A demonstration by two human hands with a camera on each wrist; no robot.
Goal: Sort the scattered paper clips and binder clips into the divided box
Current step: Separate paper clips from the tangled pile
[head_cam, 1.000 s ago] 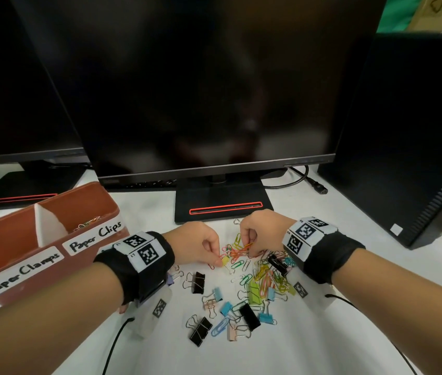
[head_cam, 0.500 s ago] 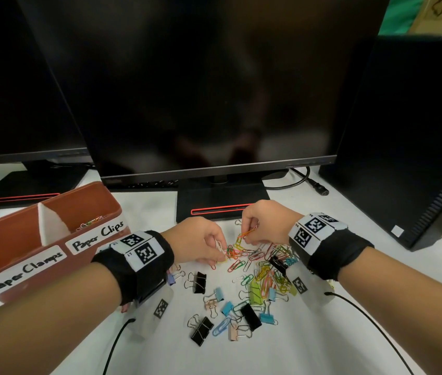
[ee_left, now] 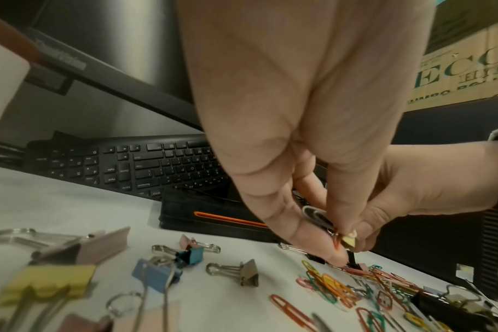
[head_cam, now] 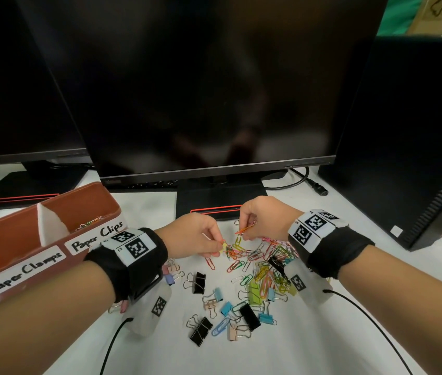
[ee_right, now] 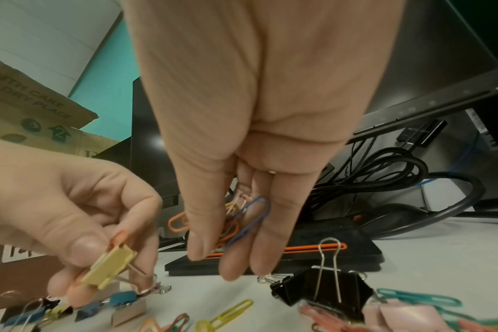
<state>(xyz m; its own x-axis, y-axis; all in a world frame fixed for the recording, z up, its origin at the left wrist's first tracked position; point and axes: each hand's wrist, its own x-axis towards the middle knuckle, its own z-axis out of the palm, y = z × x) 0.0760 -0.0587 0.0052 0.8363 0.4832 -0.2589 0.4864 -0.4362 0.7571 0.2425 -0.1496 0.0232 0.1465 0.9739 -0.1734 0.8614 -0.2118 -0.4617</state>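
A small bunch of paper clips [ee_right: 236, 222] is pinched between the curled fingers and thumb of the right hand [head_cam: 264, 220], just above the far edge of the heap, right of centre in the head view. A yellow binder clip [ee_right: 111, 268] is pinched by the thumb and fingertips of the left hand [head_cam: 192, 236], with an orange paper clip apparently caught on it.

The likeliest fault is judged to be a tangle: wire loops hook readily into one another and into the binder clip's handles, so a string of unwanted clips could be dragged up from the scattered pile [head_cam: 255, 272] and carried into the wrong compartment. Clips could also be shed from the loose bunch on the way to the divided box [head_cam: 6, 239], which lies at the left edge of the frame, well apart from the heap. Binder clips would be wrongly dropped if the two labels, "Paper Clamps" nearer and "Paper Clips" farther, were confused.

The paper clips are thin bent wire with glossy coloured coating, in orange, blue, green, yellow and pink. The binder clips are folded sheet-metal wedges, matt black, blue, pink or yellow, with springy bare-wire handles. The box is brown and smooth-walled, with a white divider; a few paper clips [head_cam: 91, 224] are seen in its farther compartment.
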